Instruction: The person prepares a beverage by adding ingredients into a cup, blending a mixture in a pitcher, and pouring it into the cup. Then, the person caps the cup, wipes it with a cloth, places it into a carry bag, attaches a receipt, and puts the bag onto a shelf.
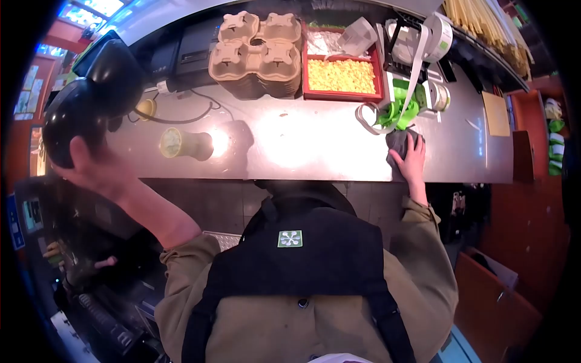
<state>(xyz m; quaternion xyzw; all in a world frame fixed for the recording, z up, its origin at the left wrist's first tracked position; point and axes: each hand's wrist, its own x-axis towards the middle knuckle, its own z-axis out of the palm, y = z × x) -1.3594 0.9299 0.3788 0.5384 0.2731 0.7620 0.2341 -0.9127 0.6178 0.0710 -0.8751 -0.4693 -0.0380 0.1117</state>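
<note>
My left hand is stretched out to the far left, at the lower edge of a glossy black rounded object. Its thumb presses against the black surface; the other fingers are partly hidden and blurred. My right hand lies over a bunched dark grey cloth near the counter's front edge, its fingers curled across the top. Just behind the cloth is a bright green item with a pale strip running up to a white roll. A yellowish cup with pale contents stands right of my left hand.
Stacked cardboard cup carriers sit at the back of the metal counter. Beside them, a red box holds yellow pieces and a clear plastic container. A dark cable curves across the left side. Yellowish sticks fill the back right.
</note>
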